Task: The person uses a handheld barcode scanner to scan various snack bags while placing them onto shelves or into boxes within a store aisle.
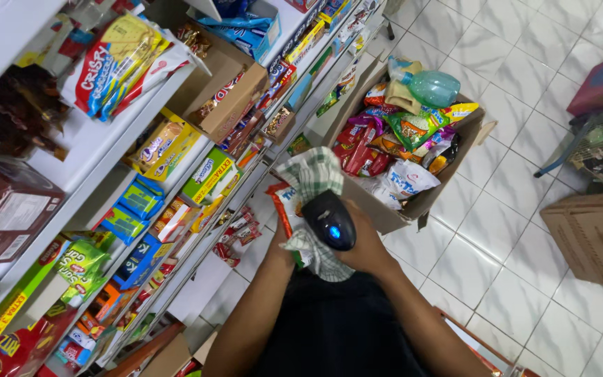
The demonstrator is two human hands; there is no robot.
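A black handheld scanner point(329, 220) with a small blue light sits between my two hands, low in the middle of the view. My right hand point(370, 244) grips it from the right. A green-and-white checked cloth point(313, 174) is draped over the scanner's top and hangs below it. My left hand point(279, 243) is mostly hidden under that cloth and appears to be gripping it. An orange snack packet point(284, 201) shows just behind the cloth on the left.
An open cardboard box point(413, 204) full of snack bags stands on the white tiled floor just beyond my hands, with a green spray bottle point(432, 88) on top. Shelves point(99, 150) packed with boxed and bagged snacks run along the left. More cartons point(584, 234) stand at the right.
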